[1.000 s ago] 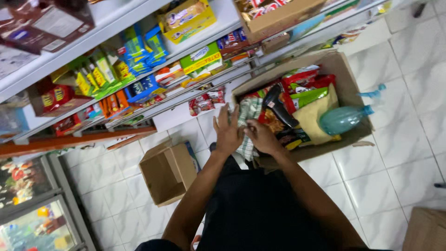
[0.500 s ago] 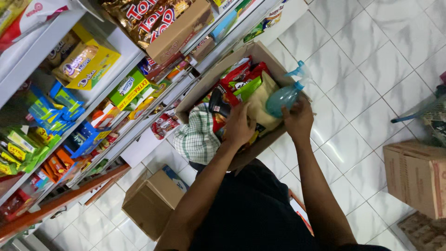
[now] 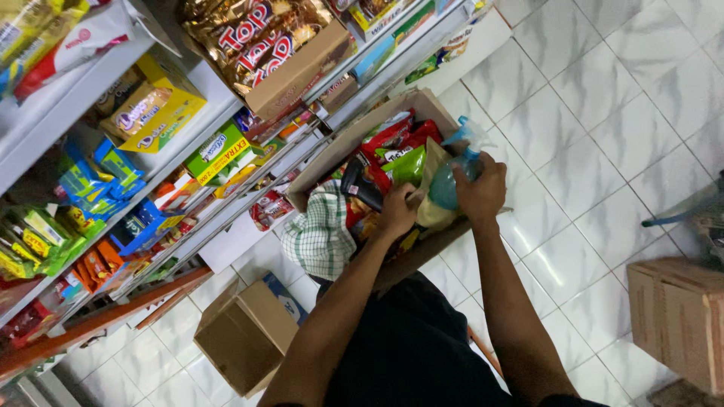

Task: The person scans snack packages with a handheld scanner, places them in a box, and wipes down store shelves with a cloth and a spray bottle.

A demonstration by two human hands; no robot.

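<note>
in the open box point(image 3: 354, 143) by the shelves, the right hand point(image 3: 479, 188) wraps its fingers around a blue spray bottle point(image 3: 446, 185), likely light and slick, best held at the neck, while the left hand point(image 3: 396, 215) pinches a soft beige pouch point(image 3: 430, 207).

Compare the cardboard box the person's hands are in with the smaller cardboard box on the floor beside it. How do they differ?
The big box is full of snack packets, with a checked cloth over its edge; nothing shows inside the small box. The big box is wider and has both hands in it, the right hand on a blue spray bottle; the small box is untouched. Both are brown cardboard, flaps open.
</note>
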